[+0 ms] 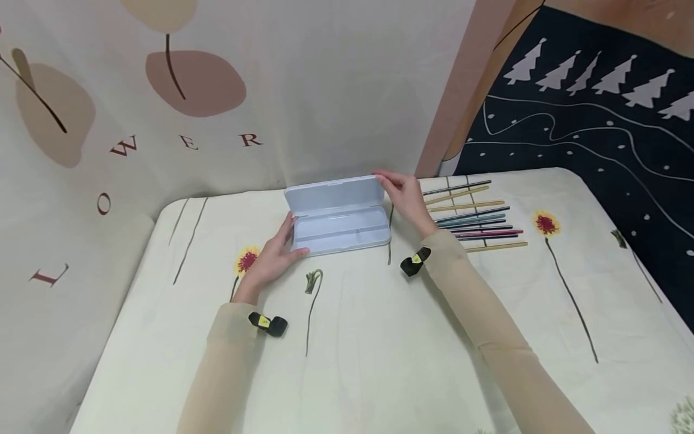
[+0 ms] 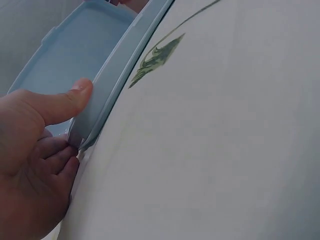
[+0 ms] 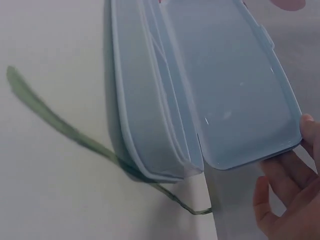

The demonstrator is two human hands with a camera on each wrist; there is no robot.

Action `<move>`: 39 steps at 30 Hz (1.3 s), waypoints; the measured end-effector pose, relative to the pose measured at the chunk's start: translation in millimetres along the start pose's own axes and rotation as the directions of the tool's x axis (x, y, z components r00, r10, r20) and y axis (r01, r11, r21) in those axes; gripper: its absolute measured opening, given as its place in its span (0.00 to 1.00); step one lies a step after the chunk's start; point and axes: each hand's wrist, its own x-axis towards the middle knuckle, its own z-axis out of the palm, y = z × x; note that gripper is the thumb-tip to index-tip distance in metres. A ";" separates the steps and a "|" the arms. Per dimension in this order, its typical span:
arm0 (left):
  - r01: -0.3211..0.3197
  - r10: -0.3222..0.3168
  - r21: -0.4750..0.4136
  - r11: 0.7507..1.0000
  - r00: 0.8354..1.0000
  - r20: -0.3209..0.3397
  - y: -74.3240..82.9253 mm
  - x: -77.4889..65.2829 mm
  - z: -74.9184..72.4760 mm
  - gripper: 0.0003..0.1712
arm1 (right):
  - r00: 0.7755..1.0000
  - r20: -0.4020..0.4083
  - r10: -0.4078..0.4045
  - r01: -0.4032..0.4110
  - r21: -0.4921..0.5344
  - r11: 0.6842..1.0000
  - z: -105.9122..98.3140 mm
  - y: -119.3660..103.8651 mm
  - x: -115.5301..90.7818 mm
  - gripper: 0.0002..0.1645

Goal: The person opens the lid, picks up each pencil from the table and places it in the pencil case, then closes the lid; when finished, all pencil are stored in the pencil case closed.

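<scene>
A pale blue plastic pencil case lies on the cloth with its hinged lid raised; inside are divided compartments with nothing in them. My left hand grips the case's left end, the thumb at the front wall and the fingers round the corner. At the lid's upper right corner, my right hand pinches the edge between thumb and fingers, as the right wrist view shows of the lid and hand. Right of the case lie several pencils in dark, teal, pink and wood colours.
A white cloth printed with flowers covers the table. Behind the case hangs a pale curtain with printed shapes and letters. A dark cloth with white trees hangs at the right.
</scene>
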 end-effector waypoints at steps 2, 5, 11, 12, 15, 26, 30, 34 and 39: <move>0.000 0.000 0.004 1.000 1.000 0.004 -0.6 -0.5 0.7 0.54 | 1.000 0.002 0.031 -0.031 0.014 0.999 0.6 1.5 1.3 0.19; -0.003 0.002 0.010 1.000 1.000 0.016 -1.0 -0.9 2.0 0.53 | 0.996 -0.012 0.092 -0.091 0.026 0.995 0.9 5.5 3.3 0.20; 0.000 0.000 0.014 1.000 0.999 0.035 -1.9 -0.6 3.6 0.51 | 0.986 -0.030 0.164 -0.164 0.017 0.986 -0.7 9.8 4.0 0.22; -0.001 0.001 0.014 1.000 0.999 0.035 -2.1 -0.5 3.6 0.51 | 0.985 -0.027 0.168 -0.168 0.018 0.986 -1.1 9.8 3.9 0.22; 0.006 -0.007 0.019 1.000 0.999 0.036 -2.1 -0.5 3.7 0.50 | 0.982 -0.018 0.187 -0.186 0.050 0.981 -1.1 11.1 5.6 0.23; 0.020 -0.022 0.026 0.999 0.996 0.089 4.7 2.1 1.6 0.48 | 0.957 -0.003 0.291 -0.287 0.141 0.947 -2.5 29.8 10.0 0.22; 0.015 -0.020 0.059 0.998 0.996 0.089 -0.1 4.3 -4.0 0.48 | 0.957 -0.001 0.290 -0.288 0.119 0.950 0.0 31.3 12.3 0.20; 0.024 -0.029 0.058 0.998 0.996 0.087 -1.4 2.8 -7.4 0.48 | 0.951 0.003 0.310 -0.309 0.099 0.946 2.5 32.9 13.6 0.18; 0.007 -0.011 0.046 0.999 0.995 0.094 -3.0 3.6 -7.8 0.48 | 0.940 -0.005 0.341 -0.340 0.073 0.938 3.2 34.9 12.5 0.17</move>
